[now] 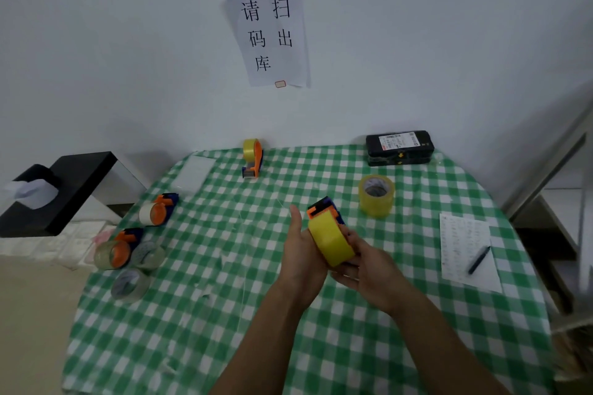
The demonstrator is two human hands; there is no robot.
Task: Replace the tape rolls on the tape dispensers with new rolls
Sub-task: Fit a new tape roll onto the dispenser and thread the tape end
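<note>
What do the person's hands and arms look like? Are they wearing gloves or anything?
No gloves. The left hand and right hand are bare. The left forearm and right forearm are bare too, with no sleeves in view. I see no watch, ring or bracelet.

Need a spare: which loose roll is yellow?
The yellow tape roll near the black case, right side; the loose rolls at left are clear.

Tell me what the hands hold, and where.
The tape dispenser with its yellow roll: left hand cups the roll's left side, right hand grips its right side.
</note>
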